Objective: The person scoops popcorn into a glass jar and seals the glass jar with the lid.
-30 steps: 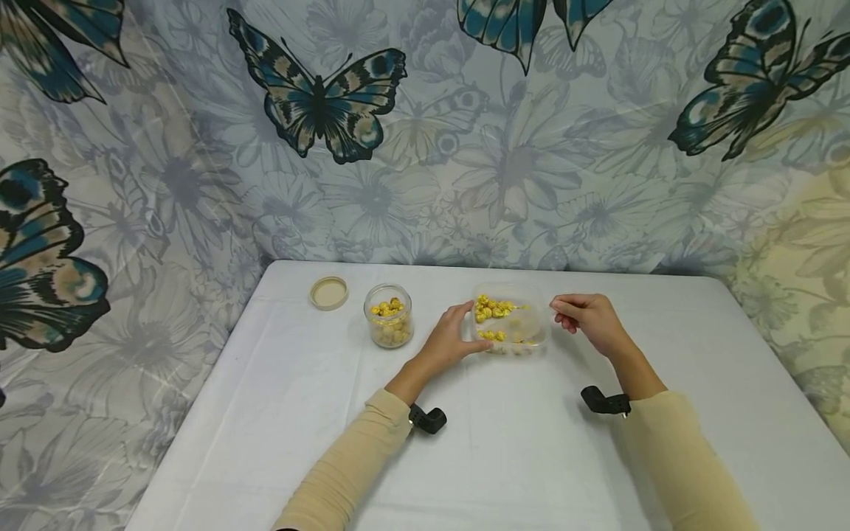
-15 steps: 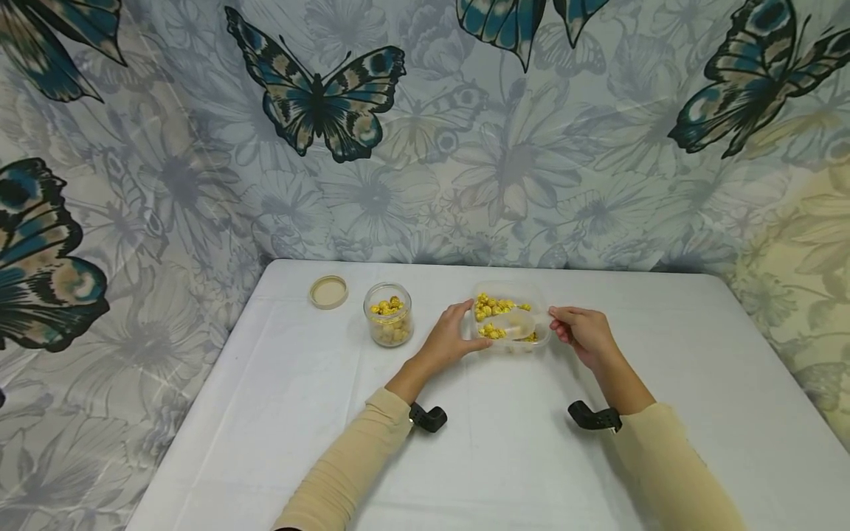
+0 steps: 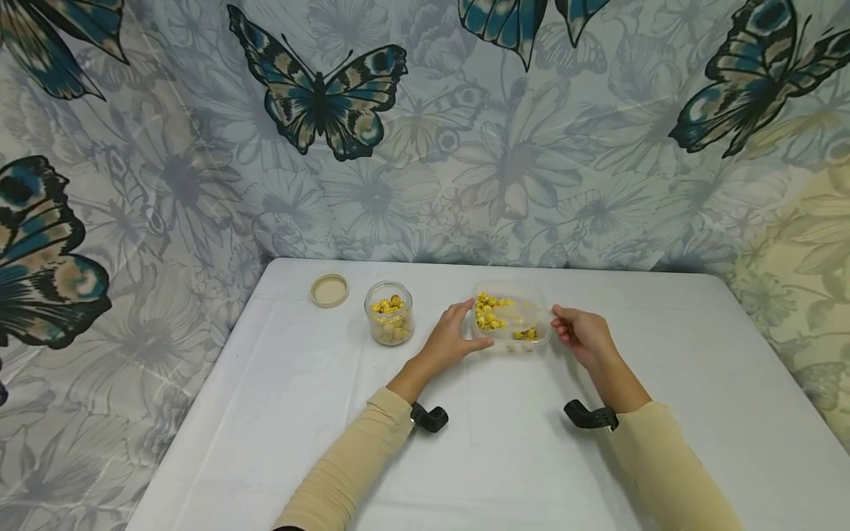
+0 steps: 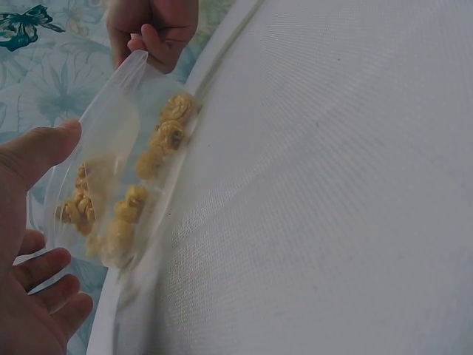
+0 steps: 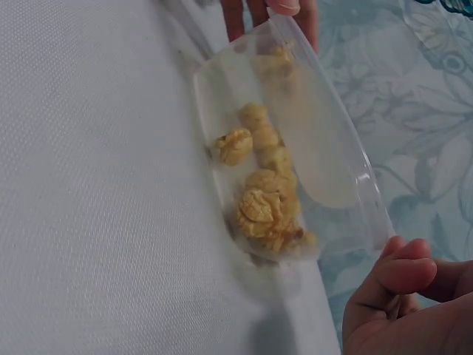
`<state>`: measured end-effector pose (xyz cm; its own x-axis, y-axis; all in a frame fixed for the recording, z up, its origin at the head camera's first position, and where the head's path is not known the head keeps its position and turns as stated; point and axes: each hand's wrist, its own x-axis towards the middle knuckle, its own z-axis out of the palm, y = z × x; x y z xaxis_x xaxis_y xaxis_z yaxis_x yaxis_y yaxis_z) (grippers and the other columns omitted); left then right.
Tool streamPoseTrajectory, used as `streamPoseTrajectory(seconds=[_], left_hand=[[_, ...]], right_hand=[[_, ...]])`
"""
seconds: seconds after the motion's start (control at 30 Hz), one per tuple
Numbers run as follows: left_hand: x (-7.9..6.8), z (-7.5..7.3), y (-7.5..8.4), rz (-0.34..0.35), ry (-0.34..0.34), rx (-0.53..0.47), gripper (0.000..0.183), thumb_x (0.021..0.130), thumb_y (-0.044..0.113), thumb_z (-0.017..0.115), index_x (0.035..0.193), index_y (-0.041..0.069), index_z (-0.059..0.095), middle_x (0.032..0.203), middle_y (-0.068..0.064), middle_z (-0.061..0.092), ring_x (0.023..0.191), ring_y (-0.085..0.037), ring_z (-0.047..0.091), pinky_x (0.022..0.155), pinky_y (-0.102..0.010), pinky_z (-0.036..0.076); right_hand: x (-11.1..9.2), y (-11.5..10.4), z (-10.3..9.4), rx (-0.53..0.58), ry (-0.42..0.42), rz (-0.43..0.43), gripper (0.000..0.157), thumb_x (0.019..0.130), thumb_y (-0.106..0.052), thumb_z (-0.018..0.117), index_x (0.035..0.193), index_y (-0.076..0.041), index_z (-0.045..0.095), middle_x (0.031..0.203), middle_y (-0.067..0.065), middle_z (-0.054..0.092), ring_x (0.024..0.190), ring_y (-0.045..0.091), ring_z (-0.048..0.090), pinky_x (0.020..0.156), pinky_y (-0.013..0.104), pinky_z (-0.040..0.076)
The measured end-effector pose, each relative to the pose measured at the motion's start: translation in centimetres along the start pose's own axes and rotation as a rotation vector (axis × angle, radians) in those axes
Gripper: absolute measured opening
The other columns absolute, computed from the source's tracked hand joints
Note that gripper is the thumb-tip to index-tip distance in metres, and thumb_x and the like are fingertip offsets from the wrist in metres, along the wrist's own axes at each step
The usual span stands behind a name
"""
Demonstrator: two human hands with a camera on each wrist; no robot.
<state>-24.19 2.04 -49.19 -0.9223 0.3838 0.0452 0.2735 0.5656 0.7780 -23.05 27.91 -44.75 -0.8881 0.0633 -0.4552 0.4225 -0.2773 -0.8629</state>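
Observation:
A clear plastic container (image 3: 514, 344) with yellow caramel popcorn (image 3: 490, 311) in it sits on the white table. My left hand (image 3: 446, 341) holds its left end, thumb on the near side and fingers on the far side. A pale, translucent spoon (image 5: 319, 159) lies inside against the container's wall, its rounded bowl among the popcorn. At the container's right rim my right hand (image 3: 584, 335) pinches the spoon's handle with curled fingers; the handle is mostly hidden by the hand. In the right wrist view the popcorn (image 5: 266, 200) is heaped toward the near end.
A glass jar (image 3: 390, 332) partly filled with the same popcorn stands left of the container. Beyond it on the left lies a round beige lid (image 3: 329, 290). The white-covered table (image 3: 505, 450) ends at a butterfly-patterned cloth backdrop (image 3: 425, 184).
My right hand has come slightly left and down, to the container's rim. The popcorn inside has shifted, with more gathered at the left and a small cluster at the front right. The left hand stays put.

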Motion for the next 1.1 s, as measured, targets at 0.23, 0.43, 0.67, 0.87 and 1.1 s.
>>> streamPoseTrajectory(seconds=[0.23,0.43,0.67,0.87,1.1], left_hand=[[0.06,0.12,-0.12,-0.006,-0.004,-0.001,0.087,0.084,0.042,0.075,0.153,0.011,0.031,0.151,-0.012,0.04,0.141,-0.029,0.038,0.115,-0.043,0.036],[0.05,0.19,-0.06,-0.002,-0.004,0.01,0.087,0.085,0.042,0.074,0.153,0.011,0.031,0.151,-0.012,0.04,0.141,-0.029,0.038,0.115,-0.043,0.037],[0.02,0.21,0.01,-0.01,-0.003,0.008,0.087,0.085,0.043,0.074,0.153,0.012,0.031,0.151,-0.011,0.04,0.141,-0.029,0.038,0.115,-0.044,0.036],[0.02,0.25,0.03,-0.007,0.001,0.011,0.087,0.084,0.043,0.074,0.153,0.012,0.031,0.15,-0.012,0.04,0.141,-0.029,0.038,0.115,-0.044,0.036],[-0.11,0.1,0.33,-0.012,0.003,0.016,0.086,0.084,0.042,0.075,0.153,0.012,0.032,0.151,-0.012,0.04,0.141,-0.029,0.038,0.115,-0.044,0.036]], right_hand=[[0.02,-0.05,-0.18,0.074,0.001,0.044,0.03,0.1,-0.012,0.054,0.075,-0.013,0.071,0.06,-0.003,0.064,0.052,0.005,0.052,0.046,0.016,0.042],[0.02,-0.23,-0.01,0.08,-0.019,0.029,0.029,0.099,-0.013,0.054,0.077,-0.012,0.071,0.061,-0.003,0.064,0.052,0.005,0.051,0.045,0.016,0.042],[0.09,-0.3,-0.04,0.116,0.009,0.063,0.031,0.101,-0.015,0.051,0.076,-0.012,0.069,0.061,-0.003,0.062,0.053,0.006,0.05,0.047,0.017,0.041],[0.02,-0.26,-0.31,0.117,0.048,0.045,0.028,0.101,-0.015,0.052,0.077,-0.012,0.066,0.061,-0.003,0.061,0.054,0.006,0.05,0.047,0.018,0.042],[0.1,-0.3,-0.27,0.129,0.064,0.019,0.032,0.1,-0.014,0.053,0.071,-0.012,0.067,0.058,-0.003,0.06,0.052,0.006,0.051,0.045,0.017,0.043]])
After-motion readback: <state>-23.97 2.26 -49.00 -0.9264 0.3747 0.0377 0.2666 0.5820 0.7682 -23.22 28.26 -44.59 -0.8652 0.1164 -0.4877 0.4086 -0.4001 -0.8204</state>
